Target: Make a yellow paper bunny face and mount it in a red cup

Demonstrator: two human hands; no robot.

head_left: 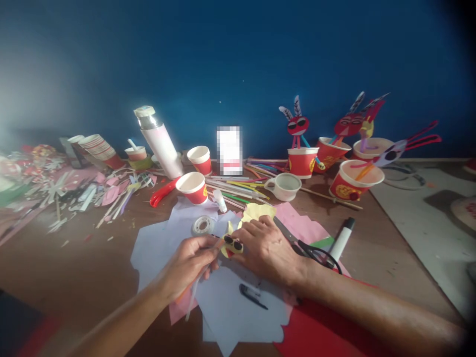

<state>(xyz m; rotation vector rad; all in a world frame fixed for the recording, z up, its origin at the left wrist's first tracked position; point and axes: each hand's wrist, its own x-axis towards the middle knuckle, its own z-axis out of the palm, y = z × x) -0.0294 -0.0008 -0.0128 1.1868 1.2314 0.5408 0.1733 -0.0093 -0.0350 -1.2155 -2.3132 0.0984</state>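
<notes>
My left hand (pixel 191 263) is closed in a pinch on a small yellow paper face with black sunglasses (pixel 232 244), and a thin white straw (pixel 193 297) runs down from under its fingers. My right hand (pixel 266 245) rests fingers-down on the paper at the other side of the face, touching it, fingers curled together. Both hands lie over white paper sheets (pixel 159 248), with a yellow cutout (pixel 256 211) and pink paper (pixel 297 223) just behind them.
Tape roll (pixel 203 225), black scissors (pixel 310 250), a marker (pixel 342 239) and a black paper scrap (pixel 252 295) lie close by. Red paper cups (pixel 193 188), finished cup figures (pixel 302 158), straws (pixel 238 188), a white cup (pixel 284 186), a flask (pixel 159 141) and paper scraps (pixel 74 188) crowd the back.
</notes>
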